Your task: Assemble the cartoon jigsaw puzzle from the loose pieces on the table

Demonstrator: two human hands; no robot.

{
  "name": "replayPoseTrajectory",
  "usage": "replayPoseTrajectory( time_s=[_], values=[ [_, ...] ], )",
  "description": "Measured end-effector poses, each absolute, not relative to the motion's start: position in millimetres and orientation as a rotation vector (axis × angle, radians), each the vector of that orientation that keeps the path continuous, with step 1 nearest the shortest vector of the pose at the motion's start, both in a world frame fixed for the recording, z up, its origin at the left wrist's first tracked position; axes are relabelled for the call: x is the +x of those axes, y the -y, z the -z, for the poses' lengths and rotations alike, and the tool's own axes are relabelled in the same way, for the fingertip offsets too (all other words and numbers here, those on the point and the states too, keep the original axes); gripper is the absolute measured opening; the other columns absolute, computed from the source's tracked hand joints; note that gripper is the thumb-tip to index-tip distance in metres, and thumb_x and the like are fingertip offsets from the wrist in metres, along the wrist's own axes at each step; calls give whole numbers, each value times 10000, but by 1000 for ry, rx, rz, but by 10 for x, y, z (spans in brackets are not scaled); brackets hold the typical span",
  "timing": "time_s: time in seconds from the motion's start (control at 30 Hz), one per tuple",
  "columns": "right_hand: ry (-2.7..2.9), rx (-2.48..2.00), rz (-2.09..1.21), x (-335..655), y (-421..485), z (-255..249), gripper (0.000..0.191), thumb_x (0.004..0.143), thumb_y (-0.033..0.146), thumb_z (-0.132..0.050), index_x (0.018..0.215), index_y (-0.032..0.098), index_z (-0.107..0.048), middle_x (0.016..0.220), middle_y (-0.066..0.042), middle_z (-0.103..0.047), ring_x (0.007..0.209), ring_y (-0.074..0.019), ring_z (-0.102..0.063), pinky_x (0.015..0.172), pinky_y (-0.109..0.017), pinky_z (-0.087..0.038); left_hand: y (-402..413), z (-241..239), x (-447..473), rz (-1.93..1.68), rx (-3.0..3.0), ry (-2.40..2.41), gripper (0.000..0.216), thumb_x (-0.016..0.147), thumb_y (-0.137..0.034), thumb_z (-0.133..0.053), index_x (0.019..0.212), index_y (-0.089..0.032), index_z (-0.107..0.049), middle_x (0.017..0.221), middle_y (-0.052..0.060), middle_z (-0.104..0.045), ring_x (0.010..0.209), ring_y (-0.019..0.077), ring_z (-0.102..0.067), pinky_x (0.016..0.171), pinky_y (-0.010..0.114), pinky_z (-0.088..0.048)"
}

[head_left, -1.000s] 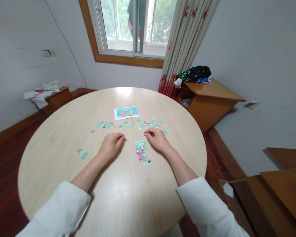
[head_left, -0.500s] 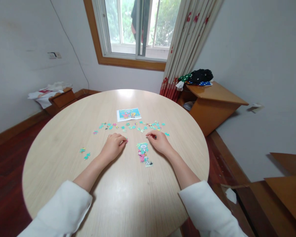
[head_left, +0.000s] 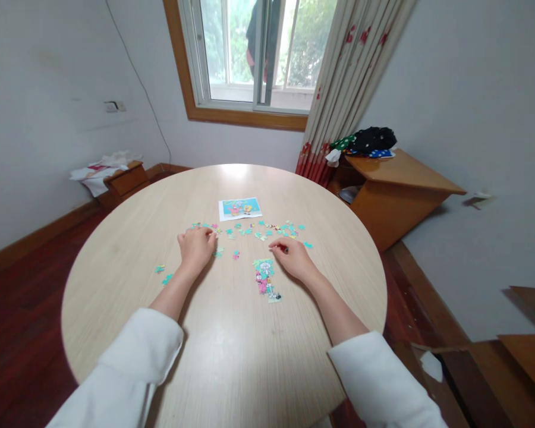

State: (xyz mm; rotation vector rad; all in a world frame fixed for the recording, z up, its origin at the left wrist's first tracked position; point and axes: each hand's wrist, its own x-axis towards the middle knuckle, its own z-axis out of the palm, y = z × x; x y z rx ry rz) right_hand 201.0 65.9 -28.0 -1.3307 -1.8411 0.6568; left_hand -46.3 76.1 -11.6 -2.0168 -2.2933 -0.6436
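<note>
Left hand [head_left: 196, 246] lies curled among loose puzzle pieces [head_left: 267, 229], grip unclear; right hand [head_left: 294, 257] pinches fingertips together beside the joined strip [head_left: 264, 278]

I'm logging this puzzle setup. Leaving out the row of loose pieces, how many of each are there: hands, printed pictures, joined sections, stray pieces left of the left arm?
Hands: 2 (left hand, right hand)
Printed picture: 1
Joined section: 1
Stray pieces: 2
Total: 6
</note>
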Motion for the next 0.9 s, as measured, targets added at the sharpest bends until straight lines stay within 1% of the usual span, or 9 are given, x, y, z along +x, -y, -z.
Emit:
replayPoseTrajectory(
  time_s=[0.17, 0.37, 0.63, 0.8, 0.9],
  values=[
    [1826, -1331, -667, 2022, -651, 277, 185, 759, 171, -510, 790, 174, -692, 800, -45, -679, 718, -148, -578, 705, -286, -447, -927, 131, -498, 670, -1972, 2332, 288, 838, -369, -507, 952, -187, -698, 1049, 153, -678, 1035, 341, -554, 837, 452, -355],
    [1824, -1331, -647, 2030, -661, 289, 177, 760, 164, -517, 784, 177, -692, 789, -41, -676, 715, -144, -573, 701, -283, -444, -1041, 206, -510, 726, -2036, 2327, 231, 793, -373, -566, 862, -206, -711, 986, 140, -677, 987, 343, -560, 816, 460, -363],
    [1832, -1372, -675, 2015, -641, 254, 174, 770, 157, -521, 797, 159, -693, 798, -52, -674, 712, -146, -575, 707, -284, -439, -1096, 284, -529, 748, -2095, 2315, 233, 802, -316, -551, 940, -244, -723, 1022, 133, -651, 1026, 355, -542, 822, 480, -370],
    [1833, -1368, -678, 2015, -647, 271, 183, 772, 151, -513, 795, 160, -694, 792, -50, -674, 711, -145, -577, 701, -283, -440, -1113, 287, -532, 715, -2105, 2372, 289, 803, -317, -546, 1019, -203, -701, 1081, 165, -623, 1074, 378, -513, 853, 515, -362],
    [1837, -1346, -665, 2021, -656, 292, 177, 770, 156, -516, 786, 166, -692, 775, -42, -671, 698, -138, -570, 685, -275, -440, -1123, 291, -533, 712, -2093, 2391, 275, 794, -324, -559, 1001, -207, -697, 1102, 167, -612, 1083, 388, -499, 859, 526, -358]
  ],
)
